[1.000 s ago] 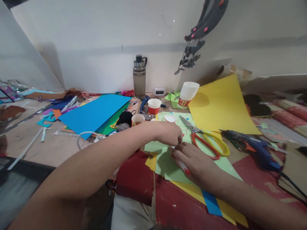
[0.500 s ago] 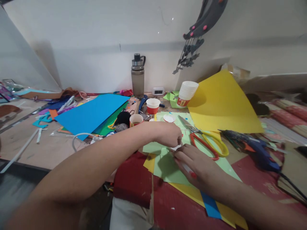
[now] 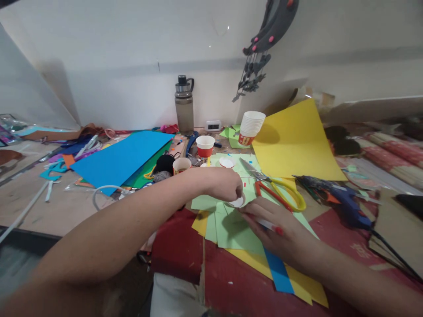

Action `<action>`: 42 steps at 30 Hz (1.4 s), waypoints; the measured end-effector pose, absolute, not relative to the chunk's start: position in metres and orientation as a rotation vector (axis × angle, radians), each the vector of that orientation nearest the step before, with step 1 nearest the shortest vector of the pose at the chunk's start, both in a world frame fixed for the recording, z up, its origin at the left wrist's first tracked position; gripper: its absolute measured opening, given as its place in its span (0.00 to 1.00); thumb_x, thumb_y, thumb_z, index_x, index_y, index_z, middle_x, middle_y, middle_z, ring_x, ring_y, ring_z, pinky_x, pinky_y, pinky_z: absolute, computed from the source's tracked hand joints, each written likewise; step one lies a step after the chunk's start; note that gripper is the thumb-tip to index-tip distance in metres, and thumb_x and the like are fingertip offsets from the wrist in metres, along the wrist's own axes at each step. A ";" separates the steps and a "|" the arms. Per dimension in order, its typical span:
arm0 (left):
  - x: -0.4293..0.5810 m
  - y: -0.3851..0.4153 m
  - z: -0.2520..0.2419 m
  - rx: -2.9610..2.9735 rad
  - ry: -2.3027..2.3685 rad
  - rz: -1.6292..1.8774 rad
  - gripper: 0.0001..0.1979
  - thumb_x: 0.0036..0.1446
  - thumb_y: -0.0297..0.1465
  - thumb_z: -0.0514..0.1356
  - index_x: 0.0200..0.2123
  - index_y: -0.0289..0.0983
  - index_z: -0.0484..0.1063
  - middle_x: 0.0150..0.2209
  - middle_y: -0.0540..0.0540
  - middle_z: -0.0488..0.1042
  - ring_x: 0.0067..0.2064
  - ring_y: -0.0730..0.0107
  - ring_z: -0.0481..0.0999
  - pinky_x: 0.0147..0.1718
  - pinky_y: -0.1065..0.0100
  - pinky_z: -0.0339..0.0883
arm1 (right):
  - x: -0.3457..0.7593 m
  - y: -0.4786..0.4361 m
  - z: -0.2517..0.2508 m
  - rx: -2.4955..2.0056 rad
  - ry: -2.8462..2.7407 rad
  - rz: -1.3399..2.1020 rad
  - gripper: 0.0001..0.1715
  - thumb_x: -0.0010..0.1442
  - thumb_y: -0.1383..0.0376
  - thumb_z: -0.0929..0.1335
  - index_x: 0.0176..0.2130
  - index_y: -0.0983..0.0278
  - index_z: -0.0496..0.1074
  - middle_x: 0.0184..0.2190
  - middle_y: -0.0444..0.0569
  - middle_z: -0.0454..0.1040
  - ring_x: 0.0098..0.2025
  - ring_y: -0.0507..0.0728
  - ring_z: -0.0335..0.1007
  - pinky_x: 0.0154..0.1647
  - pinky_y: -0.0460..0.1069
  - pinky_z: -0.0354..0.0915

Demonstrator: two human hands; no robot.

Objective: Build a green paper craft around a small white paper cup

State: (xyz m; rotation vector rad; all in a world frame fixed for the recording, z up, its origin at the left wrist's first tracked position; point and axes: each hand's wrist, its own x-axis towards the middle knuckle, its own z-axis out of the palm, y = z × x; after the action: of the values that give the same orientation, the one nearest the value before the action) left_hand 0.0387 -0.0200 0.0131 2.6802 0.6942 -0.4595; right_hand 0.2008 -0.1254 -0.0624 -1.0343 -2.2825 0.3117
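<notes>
My left hand (image 3: 228, 184) reaches in from the left with its fingers bent down and closed at the edge of a small white round piece (image 3: 236, 202), perhaps a cut cup bottom. Close beside it, my right hand (image 3: 264, 215) is closed around a white marker with a red end (image 3: 271, 226), its tip hidden by the fingers. Both hands are over light green paper sheets (image 3: 238, 231). Just beyond the right hand lie scissors (image 3: 280, 193) with red and yellow handles. Another white round piece (image 3: 227, 162) rests on the green paper farther back.
Paper cups stand behind: a red-and-white one (image 3: 205, 146), another (image 3: 181, 165) and a leaning stack (image 3: 251, 127). A bottle (image 3: 184, 105) is by the wall. Blue card (image 3: 122, 158) lies left, yellow card (image 3: 297, 145) right. A blue glue gun (image 3: 350, 207) sits far right.
The view has shifted slightly, so most things appear a little farther left. More of the white round piece shows between my hands, and my right hand is turned a little with the marker.
</notes>
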 end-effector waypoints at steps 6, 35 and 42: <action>0.040 -0.017 0.011 2.630 0.711 -0.449 0.16 0.52 0.29 0.55 0.43 0.39 0.77 0.43 0.45 0.78 0.41 0.64 0.75 0.39 0.66 0.64 | 0.199 -0.123 -0.060 -0.988 -2.199 0.336 0.09 0.63 0.70 0.63 0.43 0.61 0.69 0.36 0.50 0.73 0.39 0.55 0.69 0.40 0.50 0.67; 0.038 -0.019 0.012 2.633 0.714 -0.435 0.17 0.51 0.29 0.55 0.44 0.40 0.77 0.40 0.44 0.79 0.39 0.65 0.75 0.37 0.66 0.64 | 0.196 -0.125 -0.049 -0.988 -2.210 0.209 0.08 0.62 0.71 0.63 0.41 0.63 0.69 0.34 0.51 0.73 0.37 0.56 0.70 0.38 0.51 0.67; 0.032 -0.026 0.009 2.752 0.671 -0.301 0.16 0.49 0.27 0.56 0.41 0.40 0.77 0.36 0.46 0.80 0.34 0.67 0.75 0.31 0.69 0.62 | 0.219 -0.112 -0.047 -1.148 -1.821 0.259 0.08 0.63 0.65 0.64 0.40 0.60 0.72 0.35 0.49 0.75 0.38 0.56 0.73 0.40 0.51 0.67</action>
State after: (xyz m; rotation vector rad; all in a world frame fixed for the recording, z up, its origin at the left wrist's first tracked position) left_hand 0.0323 -0.0258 0.0094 2.7524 0.6711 -0.3006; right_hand 0.2193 -0.1116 -0.0465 -1.1479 -1.8214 0.2590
